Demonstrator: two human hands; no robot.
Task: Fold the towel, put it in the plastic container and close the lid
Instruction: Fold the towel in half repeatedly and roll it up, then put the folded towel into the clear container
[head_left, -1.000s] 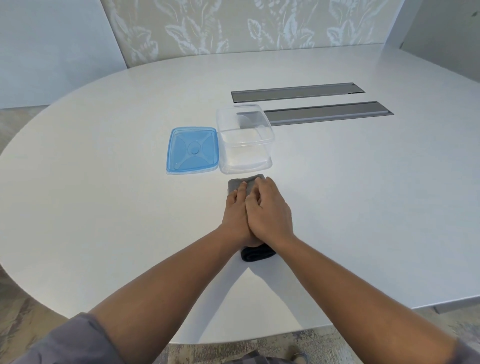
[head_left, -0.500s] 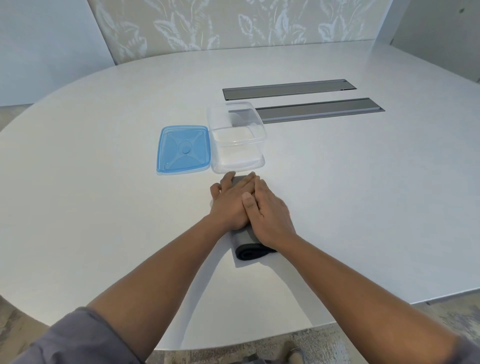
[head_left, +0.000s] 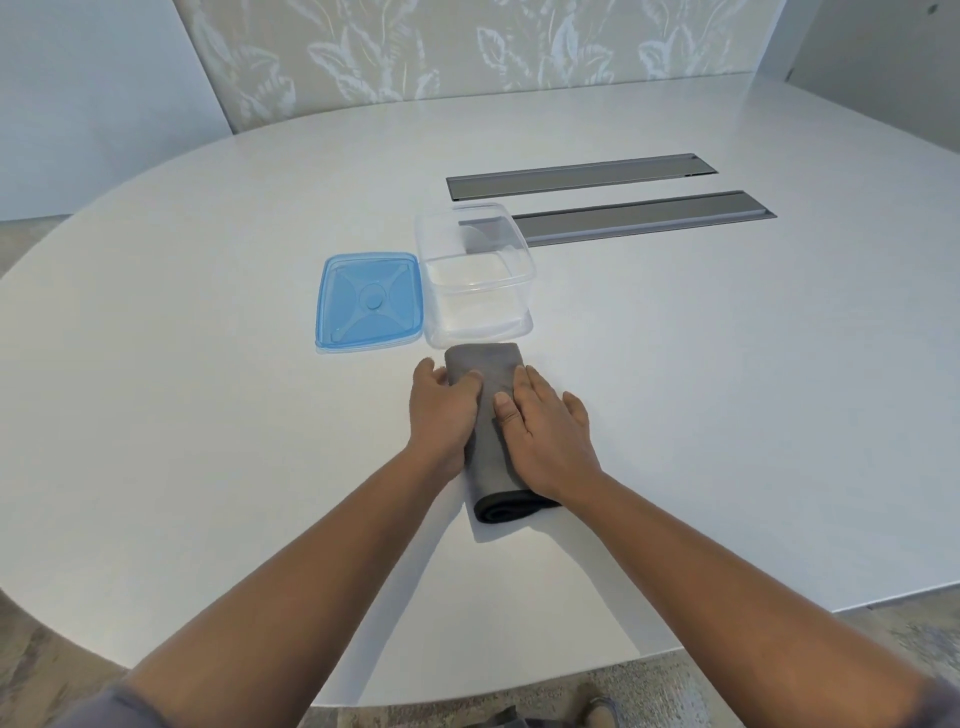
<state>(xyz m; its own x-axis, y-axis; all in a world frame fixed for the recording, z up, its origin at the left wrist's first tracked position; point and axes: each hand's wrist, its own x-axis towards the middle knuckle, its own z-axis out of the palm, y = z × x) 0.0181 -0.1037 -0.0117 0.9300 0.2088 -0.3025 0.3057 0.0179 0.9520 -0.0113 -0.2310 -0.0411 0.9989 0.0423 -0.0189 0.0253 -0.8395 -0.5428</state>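
I take the container (head_left: 475, 275) as my landmark: clear, square, open at the top and empty, standing upright on the white table (head_left: 182, 415).

Just to the left of the container I see the blue lid (head_left: 370, 303), lying flat on the table, its right edge at the container's left wall; I cannot tell whether they touch.

Directly in front of the container, on my side of it, lies the towel (head_left: 485, 374), dark grey, folded into a narrow thick strip that runs from the container's near wall back toward me. Its far end sits right at the base of the container. Its near end shows the stacked layers of the fold.

My left hand (head_left: 441, 410) rests along the towel's left edge, palm down, fingers close together and curled slightly over the cloth, thumb on top of the fabric. My right hand (head_left: 545, 431) lies flat on the towel's right side, fingers straight and a little spread, thumb on the cloth in the middle. A strip of towel shows between the two hands. Neither hand is pinching anything.

Behind and to the right of the container, two long grey slots (head_left: 644, 215) are set flush in the table.
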